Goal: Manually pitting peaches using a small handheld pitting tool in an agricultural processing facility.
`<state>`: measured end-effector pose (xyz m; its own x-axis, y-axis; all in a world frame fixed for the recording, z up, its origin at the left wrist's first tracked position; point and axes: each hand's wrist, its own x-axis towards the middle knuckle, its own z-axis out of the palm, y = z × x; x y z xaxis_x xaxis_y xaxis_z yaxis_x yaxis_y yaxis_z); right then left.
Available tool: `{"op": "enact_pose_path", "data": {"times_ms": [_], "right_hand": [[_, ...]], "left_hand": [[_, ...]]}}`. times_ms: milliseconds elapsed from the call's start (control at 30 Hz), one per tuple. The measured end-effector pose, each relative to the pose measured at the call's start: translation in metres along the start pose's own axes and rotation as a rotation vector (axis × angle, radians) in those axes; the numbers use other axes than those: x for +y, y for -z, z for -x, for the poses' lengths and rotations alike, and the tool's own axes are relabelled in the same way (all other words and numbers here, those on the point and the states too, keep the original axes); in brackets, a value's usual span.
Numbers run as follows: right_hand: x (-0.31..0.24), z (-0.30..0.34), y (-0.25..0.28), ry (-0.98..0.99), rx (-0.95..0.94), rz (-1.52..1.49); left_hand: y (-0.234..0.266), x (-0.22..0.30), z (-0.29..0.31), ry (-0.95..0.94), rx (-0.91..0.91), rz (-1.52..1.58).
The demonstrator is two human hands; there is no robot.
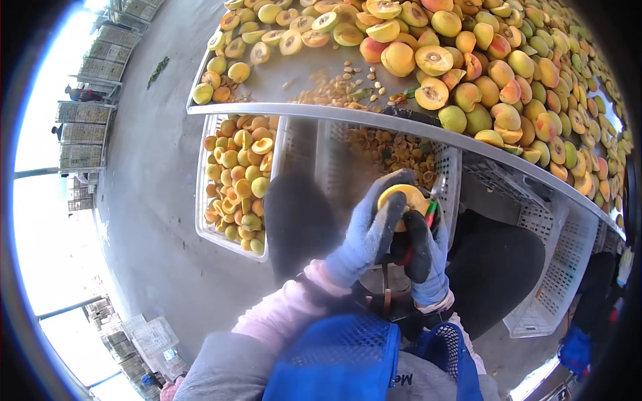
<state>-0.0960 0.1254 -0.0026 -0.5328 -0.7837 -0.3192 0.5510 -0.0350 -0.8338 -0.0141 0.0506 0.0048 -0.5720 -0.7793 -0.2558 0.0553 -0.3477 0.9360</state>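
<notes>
Above my lap, my left hand (370, 230), in a blue glove with dark fingers, is closed around a yellow peach (409, 194). Against the same fruit is my right hand (428, 257), gloved alike, its fingers curled around a small tool with a red and green handle (432, 212). The tool's working end is hidden by the hand and the peach. Just beyond my hands, under the table edge, a white crate (455, 180) contains brownish peach scraps or pits (401, 155).
A metal-edged table (294, 109) bears heaped whole and halved peaches (505, 87) and loose pits (334, 90). At left stands a white crate (201, 220) of peaches. Another white crate (535, 301) is at right, near another person's dark-clothed leg (595, 287). Stacked crates (83, 134) line the far left.
</notes>
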Motion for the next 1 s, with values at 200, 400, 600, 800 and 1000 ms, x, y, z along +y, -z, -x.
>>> {"op": "enact_pose_path", "data": {"times_ms": [200,400,600,800,1000], "right_hand": [[0.001,0.013,0.010,-0.130,0.087,0.310],[0.003,0.025,0.007,0.288,-0.148,0.864],[0.012,0.028,0.006,0.387,-0.077,0.775],[0.019,0.032,0.016,0.320,-0.139,0.777],[0.019,0.035,0.018,0.180,-0.160,0.711]], "left_hand": [[0.011,-0.025,0.000,-0.300,0.173,-0.092],[0.009,-0.017,0.005,-0.080,0.143,-0.025],[-0.004,-0.014,0.009,-0.077,0.223,0.009],[0.001,-0.008,0.007,-0.162,0.209,-0.359],[0.003,-0.007,0.009,-0.161,0.161,-0.400]]}}
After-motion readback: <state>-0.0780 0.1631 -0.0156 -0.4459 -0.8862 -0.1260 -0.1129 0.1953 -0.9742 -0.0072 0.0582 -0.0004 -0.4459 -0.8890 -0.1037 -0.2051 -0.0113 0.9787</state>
